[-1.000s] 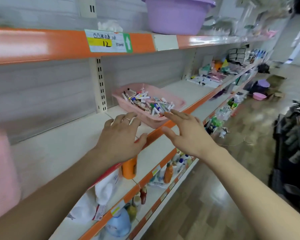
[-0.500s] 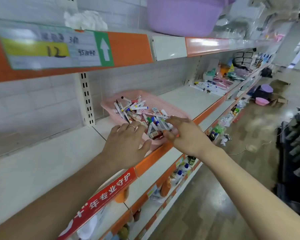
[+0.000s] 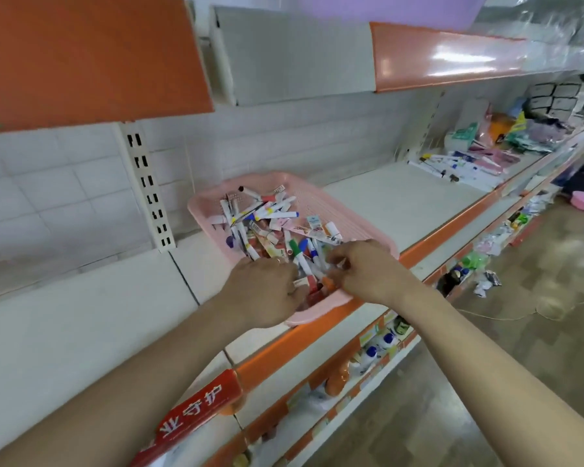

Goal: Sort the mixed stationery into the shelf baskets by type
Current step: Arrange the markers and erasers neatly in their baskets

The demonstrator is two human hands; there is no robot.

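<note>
1. Shop shelf (image 3: 81, 332): white deck with an orange front edge (image 3: 300, 335). Packaged goods (image 3: 486, 153) are heaped far along it to the right.
2. Pink basket (image 3: 368, 230) sits on that shelf, with its near corner at the orange edge.
3. Mixed stationery (image 3: 267, 227) lies in the basket in a jumbled heap of white-barrelled markers with coloured caps and small cartons.
4. Left hand (image 3: 263, 291): knuckles up over the basket's near corner, fingers curled down into the heap. Can't tell whether it grips anything.
5. Right hand (image 3: 364, 271): just beside the left, fingers curled, tips blurred among the markers. Hold can't be made out.
6. Green-capped marker (image 3: 293, 246) lies in the heap just beyond the fingertips, between the two hands.
</note>
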